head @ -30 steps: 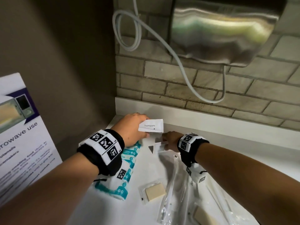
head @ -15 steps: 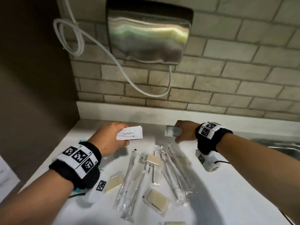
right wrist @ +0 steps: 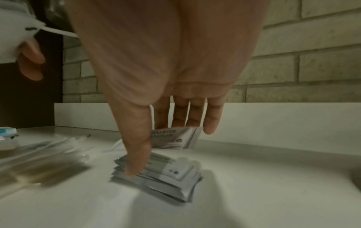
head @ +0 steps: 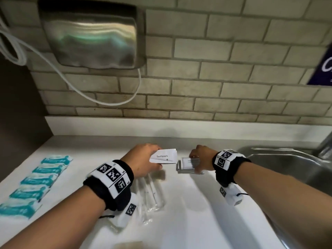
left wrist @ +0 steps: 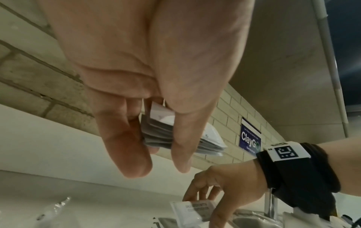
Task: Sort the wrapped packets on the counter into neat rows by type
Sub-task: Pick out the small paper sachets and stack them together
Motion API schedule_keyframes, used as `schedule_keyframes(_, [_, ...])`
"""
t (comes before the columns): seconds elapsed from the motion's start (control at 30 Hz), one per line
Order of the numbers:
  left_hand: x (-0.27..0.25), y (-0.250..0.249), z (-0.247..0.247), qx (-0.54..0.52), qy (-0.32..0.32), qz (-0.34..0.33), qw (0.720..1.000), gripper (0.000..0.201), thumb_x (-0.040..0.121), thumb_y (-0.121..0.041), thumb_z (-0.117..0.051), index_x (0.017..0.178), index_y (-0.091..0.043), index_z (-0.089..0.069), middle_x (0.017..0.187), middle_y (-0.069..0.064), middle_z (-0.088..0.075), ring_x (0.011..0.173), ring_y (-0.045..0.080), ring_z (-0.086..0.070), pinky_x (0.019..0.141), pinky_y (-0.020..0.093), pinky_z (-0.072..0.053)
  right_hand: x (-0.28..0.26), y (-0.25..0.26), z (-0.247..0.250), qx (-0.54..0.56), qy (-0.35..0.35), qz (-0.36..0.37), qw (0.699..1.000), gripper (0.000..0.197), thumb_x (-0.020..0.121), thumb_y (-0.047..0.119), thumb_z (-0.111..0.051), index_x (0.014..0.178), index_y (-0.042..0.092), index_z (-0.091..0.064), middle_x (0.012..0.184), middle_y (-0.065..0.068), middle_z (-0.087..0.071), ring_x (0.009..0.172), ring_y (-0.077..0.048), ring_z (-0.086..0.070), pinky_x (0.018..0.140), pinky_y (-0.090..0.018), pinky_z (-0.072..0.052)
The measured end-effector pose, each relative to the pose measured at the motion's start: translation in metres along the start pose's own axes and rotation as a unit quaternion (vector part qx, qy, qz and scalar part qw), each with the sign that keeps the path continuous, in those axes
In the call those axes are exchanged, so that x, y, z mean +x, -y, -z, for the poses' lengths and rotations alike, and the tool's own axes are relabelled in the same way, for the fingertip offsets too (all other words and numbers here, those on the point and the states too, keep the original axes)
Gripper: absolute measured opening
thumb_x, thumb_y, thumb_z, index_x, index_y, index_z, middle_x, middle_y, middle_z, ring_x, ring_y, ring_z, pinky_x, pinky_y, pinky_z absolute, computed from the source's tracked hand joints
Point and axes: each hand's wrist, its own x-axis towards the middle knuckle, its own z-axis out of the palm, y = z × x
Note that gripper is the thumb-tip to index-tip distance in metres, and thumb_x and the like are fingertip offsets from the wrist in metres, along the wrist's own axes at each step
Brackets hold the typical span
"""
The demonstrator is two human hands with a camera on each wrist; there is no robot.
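Sachets, toothpaste (head: 164, 156): small stack, white, top one printed "Toothpaste". Held off the surface (head: 197, 221) in my L hand (head: 143, 159), thumb one side, fingers (left wrist: 125, 138) the other, closed on the stack. Same grip as 1 s ago, so no progress on this type.
Sachet, grey (head: 190, 161): printed, text too blurred to read. Held in my R hand (head: 201, 155), fingers (right wrist: 195, 114) curled behind it. In the R wrist view the thumb tip is down at the grey stack (right wrist: 156, 177).
Change, R hand: 1 s ago it was low at the clear wrappers (head: 150, 193). 0.5 s ago it had a grey sachet up near the back of the surface. Now it is low over the grey stack, which lies just right of the L hand.
Meaning: I judge it is mid-placement, w/ one more grey item joining its own kind. The stack is a pile, not yet a row, and looks fanned at the edges.
Packets, teal (head: 36, 182): far left of the surface, laid in one row. This type appears done.
Clear wrappers: long and loose, overlapping below the L wrist, unsorted.
Packet, tan (head: 127, 245): at the bottom edge, blurred, apart from the others.
Remaining, est.: toothpaste stack to set down, grey pile to spread, clear and tan types to line up.
Sink (head: 287, 168): right of the work area, w/ the grey stack well short of its rim.
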Motion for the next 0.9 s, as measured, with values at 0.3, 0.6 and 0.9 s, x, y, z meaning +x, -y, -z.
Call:
schedule_keyframes(0.3, [0.03,-0.028,-0.036,0.038,0.048,0.013,0.998,0.039,0.076,-0.031,-0.075,0.113,-0.029,-0.063,0.107,-0.009,-0.067,0.097,0.013,-0.061,0.08,0.025,-0.046,0.026,-0.02,-0.014,0.068,0.007,0.039,0.997,0.073,0.072,0.042,-0.079,0.135,0.018,-0.052,0.127,-0.008,-0.049,0.117,-0.03,-0.054,0.098,-0.036,-0.047])
schedule_keyframes(0.6, [0.034,-0.022,-0.048,0.038,0.053,0.032,0.997,0.042,0.077,-0.033,-0.076,0.116,-0.027,-0.062,0.107,-0.007,-0.066,0.095,0.011,-0.059,0.077,0.021,-0.042,0.041,-0.03,-0.028,0.09,0.011,0.064,0.994,0.065,0.069,0.039,-0.081,0.126,0.019,-0.057,0.12,-0.004,-0.056,0.11,-0.024,-0.057,0.084,-0.025,-0.042])
schedule_keyframes(0.9, [0.029,-0.007,-0.041,0.02,0.047,0.051,0.997,0.042,0.076,-0.03,-0.076,0.115,-0.027,-0.062,0.102,-0.01,-0.066,0.085,0.008,-0.058,0.066,0.013,-0.039,0.045,-0.026,-0.03,0.044,0.019,0.073,0.996,0.059,0.07,0.029,-0.077,0.125,0.018,-0.057,0.119,-0.001,-0.063,0.107,-0.023,-0.061,0.08,-0.026,-0.046])
